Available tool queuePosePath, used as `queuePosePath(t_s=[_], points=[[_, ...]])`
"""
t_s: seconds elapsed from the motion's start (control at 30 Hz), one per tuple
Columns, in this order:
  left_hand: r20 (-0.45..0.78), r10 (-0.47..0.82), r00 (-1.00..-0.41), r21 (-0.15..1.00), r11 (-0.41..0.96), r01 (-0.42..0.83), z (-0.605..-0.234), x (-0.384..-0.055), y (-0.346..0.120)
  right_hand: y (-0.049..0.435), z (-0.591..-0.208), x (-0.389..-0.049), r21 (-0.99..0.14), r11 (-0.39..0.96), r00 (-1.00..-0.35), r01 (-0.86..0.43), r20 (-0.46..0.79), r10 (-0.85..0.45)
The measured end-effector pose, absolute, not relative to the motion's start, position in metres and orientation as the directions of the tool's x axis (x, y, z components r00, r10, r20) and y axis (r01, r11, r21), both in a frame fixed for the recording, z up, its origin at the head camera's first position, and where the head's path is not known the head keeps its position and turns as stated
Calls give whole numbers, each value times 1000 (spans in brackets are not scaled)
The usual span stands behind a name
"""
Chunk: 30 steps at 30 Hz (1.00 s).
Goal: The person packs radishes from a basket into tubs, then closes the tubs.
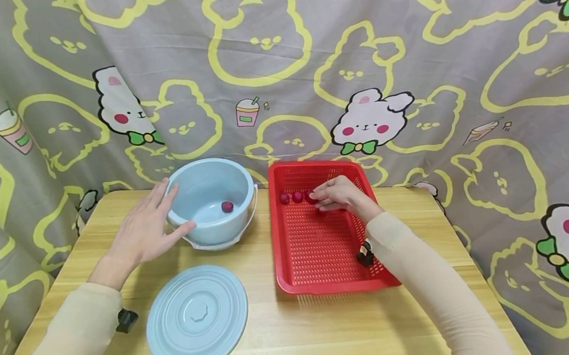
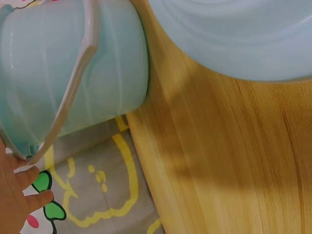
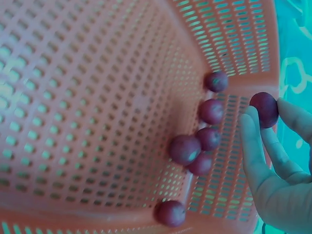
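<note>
My right hand (image 1: 336, 193) is over the far part of the red plastic basket (image 1: 283, 246). In the right wrist view, that hand's thumb and fingertips pinch a dark red plum (image 3: 264, 110) above the basket floor. Several more plums (image 3: 211, 111) lie along the basket's far wall, some touching one another. My left hand (image 1: 146, 228) is at the left rim of the light blue bucket (image 1: 218, 232), fingers straight and spread, thumb reaching across the near rim. One plum (image 1: 227, 206) sits on the bucket's bottom.
A round light blue lid (image 1: 197, 320) lies on the wooden table (image 1: 274, 338) in front of the bucket. The bucket's pale handle (image 2: 73, 90) hangs down along its side. A cartoon-patterned curtain (image 1: 273, 58) stands behind the table and at both sides.
</note>
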<state>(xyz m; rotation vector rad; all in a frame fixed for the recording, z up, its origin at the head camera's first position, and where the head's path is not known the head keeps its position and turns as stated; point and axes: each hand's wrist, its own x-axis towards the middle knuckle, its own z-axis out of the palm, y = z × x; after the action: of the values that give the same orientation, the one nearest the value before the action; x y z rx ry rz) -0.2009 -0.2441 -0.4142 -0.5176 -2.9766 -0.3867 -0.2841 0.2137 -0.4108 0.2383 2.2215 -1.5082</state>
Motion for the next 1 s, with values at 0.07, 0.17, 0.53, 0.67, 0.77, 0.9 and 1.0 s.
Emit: queuePosePath(t_s=[0.07,0.17,0.53,0.67,0.77,0.9,1.0], points=[[136,319,-938,231,910,343,-414,-201,-244,210,-408,-284,-851,369,-890,373,-441,-117],[132,319,-939,232,911,342,-414,-201,-244,205,-404,-283,-869,332,-894,368,-429,-132],[128,319,-939,227,912,341,-414,-201,-244,182,-387,-282,-894,270,-897,357,-409,-167],[130,320,-938,226,912,343,-414,-201,-244,174,-381,-283,-905,242,-896,350,-399,-194],[129,320,-939,227,912,342,-414,-201,-244,166,-376,-284,-910,223,-895,348,-393,-209],[125,318,-940,229,913,339,-414,-201,-244,152,-369,-285,-914,211,-893,346,-390,-225],[125,316,-940,232,912,337,-414,-200,-244,140,-363,-287,-921,207,-893,331,-376,-246]])
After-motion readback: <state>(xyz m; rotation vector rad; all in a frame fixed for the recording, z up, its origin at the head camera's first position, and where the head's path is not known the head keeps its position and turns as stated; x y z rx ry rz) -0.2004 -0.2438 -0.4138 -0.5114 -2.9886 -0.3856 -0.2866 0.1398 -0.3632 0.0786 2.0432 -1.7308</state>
